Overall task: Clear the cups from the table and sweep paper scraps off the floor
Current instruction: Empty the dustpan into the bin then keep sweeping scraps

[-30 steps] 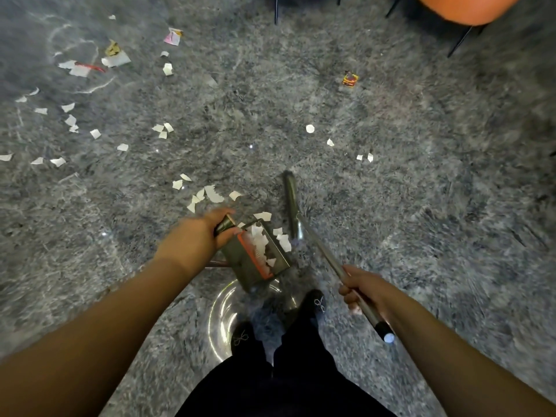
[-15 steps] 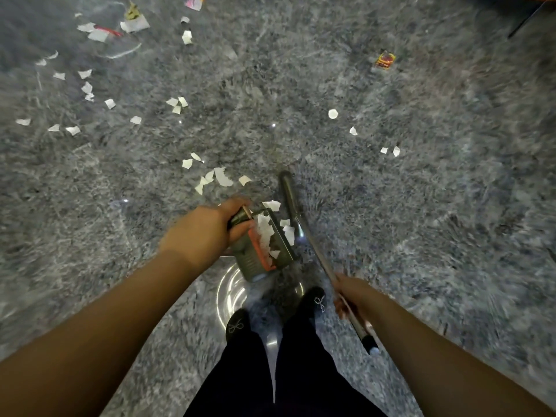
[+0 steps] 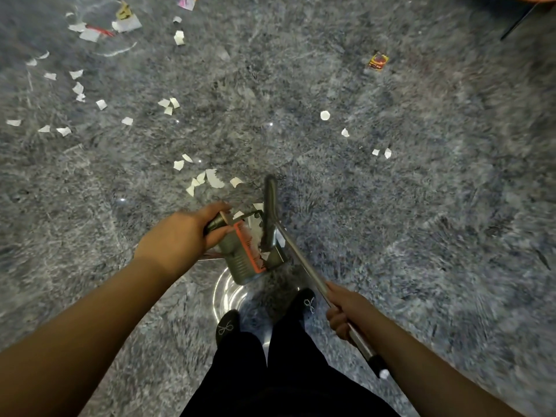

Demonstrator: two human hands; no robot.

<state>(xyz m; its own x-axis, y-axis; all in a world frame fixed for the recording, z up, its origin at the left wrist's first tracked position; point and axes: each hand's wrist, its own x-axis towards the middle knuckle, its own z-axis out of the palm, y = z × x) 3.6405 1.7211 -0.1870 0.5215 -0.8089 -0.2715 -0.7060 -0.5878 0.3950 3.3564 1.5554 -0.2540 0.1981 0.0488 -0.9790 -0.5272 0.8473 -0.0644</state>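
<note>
The grey mottled floor [image 3: 421, 206] fills almost the whole view, and no writing on it or on the tools can be read. The person's two bare forearms reach forward over dark trousers and black shoes [image 3: 228, 326] with small silver bows. The broom [image 3: 301, 257] has a long metal handle with a black end cap; the right hand [image 3: 346, 314] is closed around this handle, and the dark brush head lies across the mouth of the dustpan. The dustpan [image 3: 243, 260] is grey with an orange-red lip, it is tilted, and it holds several white scraps; the left hand [image 3: 183, 236] grips its dark handle from the left side. Under the dustpan there is a shiny round metal rim, partly hidden. White paper scraps [image 3: 210, 179] lie just beyond the dustpan, more are scattered far to the upper left and a few to the right. A small red and yellow wrapper [image 3: 378, 61] lies well apart at the upper right; its print is too small to read.
</note>
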